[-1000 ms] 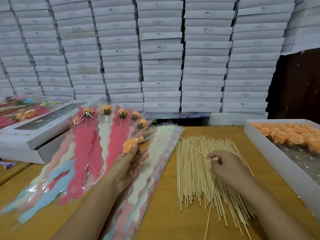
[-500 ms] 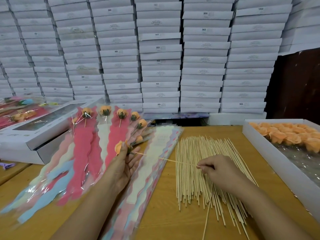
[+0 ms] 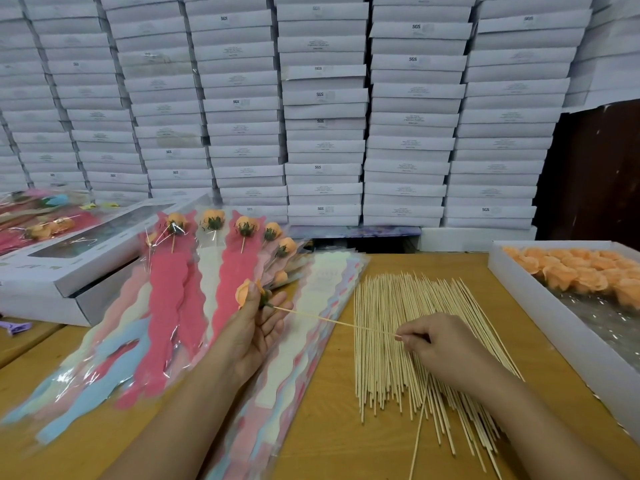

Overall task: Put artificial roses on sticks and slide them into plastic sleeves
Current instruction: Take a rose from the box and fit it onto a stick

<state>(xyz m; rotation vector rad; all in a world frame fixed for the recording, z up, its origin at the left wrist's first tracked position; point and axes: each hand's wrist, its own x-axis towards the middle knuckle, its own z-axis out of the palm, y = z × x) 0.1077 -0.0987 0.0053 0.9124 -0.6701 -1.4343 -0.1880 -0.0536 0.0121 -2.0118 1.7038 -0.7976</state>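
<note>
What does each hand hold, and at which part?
The left hand holds a rose by its head. The right hand pinches the stick at the end far from the rose.

Two bare forearms enter from the bottom edge of the frame, one from the lower left and one from the lower right, each ending in a bare hand. No sleeve or cuff shows on either arm within the frame. The left hand (image 3: 254, 332) wears no glove, ring or band, and its wrist carries no watch or bracelet. The right hand (image 3: 437, 348) is equally unadorned, with short, unpainted nails on the fingers that show.
</note>
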